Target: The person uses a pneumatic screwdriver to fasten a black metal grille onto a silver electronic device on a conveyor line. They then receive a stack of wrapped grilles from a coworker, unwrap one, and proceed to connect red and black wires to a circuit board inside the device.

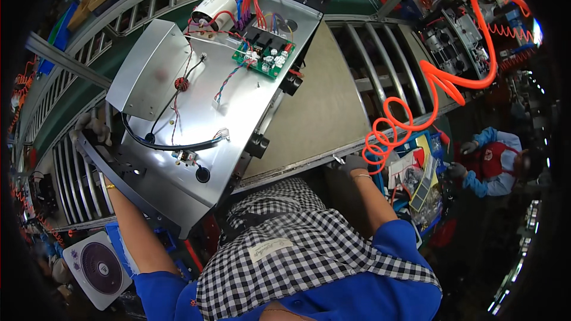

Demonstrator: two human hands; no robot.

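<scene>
A silver sheet-metal chassis (196, 125) sits tilted at an angle on the bench in front of me. On it are a green circuit board (264, 58), a white cylindrical capacitor (214, 9), a bent metal plate (148, 68) and loose wires with a red ring core (181, 84). My left hand (94, 129), in a grey glove, grips the end of the dark panel (146, 181) along the chassis's left side. My right hand (354, 165), in a dark glove, is at the bench's front edge, curled by a small shiny metal piece; what it holds is unclear.
An orange coiled air hose (410, 122) hangs down near my right hand. A blue bin (425, 196) of small parts stands at the right. Metal rollers (380, 59) flank the beige board (315, 101). Another person (496, 160) works at far right. A fan (102, 267) stands lower left.
</scene>
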